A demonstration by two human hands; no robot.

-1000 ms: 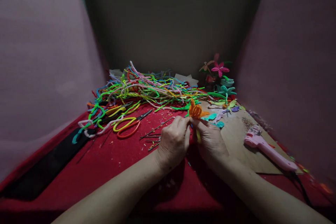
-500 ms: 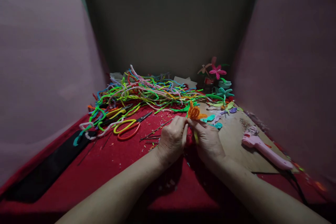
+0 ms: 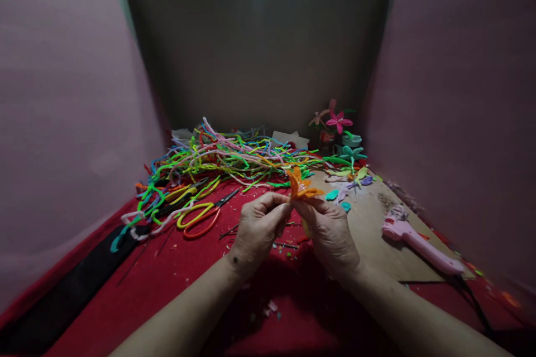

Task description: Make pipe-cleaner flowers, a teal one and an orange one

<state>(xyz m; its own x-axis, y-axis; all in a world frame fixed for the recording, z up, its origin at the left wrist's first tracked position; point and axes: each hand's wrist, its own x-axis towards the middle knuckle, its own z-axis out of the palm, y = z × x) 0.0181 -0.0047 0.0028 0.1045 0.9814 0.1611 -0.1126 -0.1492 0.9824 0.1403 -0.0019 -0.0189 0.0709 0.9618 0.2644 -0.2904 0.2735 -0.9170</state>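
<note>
An orange pipe-cleaner flower (image 3: 298,187) stands upright between my hands, its petals spread and something pale at its centre. My left hand (image 3: 262,226) pinches at the flower's base with thumb and forefinger. From the other side my right hand (image 3: 329,234) is closed round the base, and a bit of yellow stem (image 3: 307,228) shows beneath its fingers. Both sets of fingertips meet just below the petals and hide the join. Thin dark wires (image 3: 287,245) lie on the red cloth (image 3: 167,301) under the hands.
A tangled heap of coloured pipe cleaners (image 3: 226,156) spreads across the back. Scissors (image 3: 201,217) with red and yellow handles lie left, near a long black strip (image 3: 75,284). On the right, a pink glue gun (image 3: 419,242) rests on a board (image 3: 368,251). Finished flowers (image 3: 339,121) stand behind.
My left hand has turned, its thumb and forefinger now showing in a pinch. The orange flower has tipped and opened toward me, showing its centre. The whole view has shifted slightly.
</note>
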